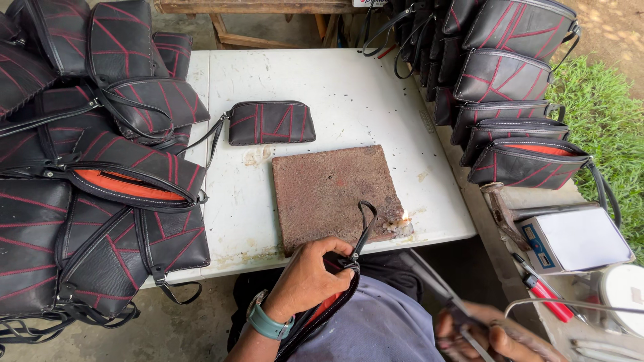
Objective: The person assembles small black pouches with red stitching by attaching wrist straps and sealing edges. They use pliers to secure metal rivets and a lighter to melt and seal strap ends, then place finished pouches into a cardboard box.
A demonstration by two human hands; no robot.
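while a flame is burning on the slab, two hands are working a black pouch

while the small flame (404, 216) is flickering at the slab's 4 o'clock corner, the left hand (310, 275) is closing around the top edge of a black pouch (322, 305), fingers wrapped narrow over its rim and pinning it against the lap. the pouch is lying at 6 o'clock from the brown stone slab (329, 194), its mouth showing a sliver of orange lining, and its strap loop (365, 224) is rising toward the flame, seemingly so the strap end is sitting near the heat. the slab looks to be serving as a fireproof base on the white table (335, 87).

the right hand (496, 335), blurred at 5 o'clock, is gripping a thin metal tool (446, 295); its fingers are closing on the handle, though the tool's exact kind is too smeared to tell.

one shut pouch (271, 123) is resting at 12 o'clock from the slab, apart from it. a heap of black bags with red stitching (80, 167) is piling at 9 o'clock, one gaping with orange lining showing and nothing visible inside. a row of similar bags (510, 100) is standing on edge at 2 o'clock. a white box (577, 238) and red-handled tools (547, 295) are lying at 4 o'clock.
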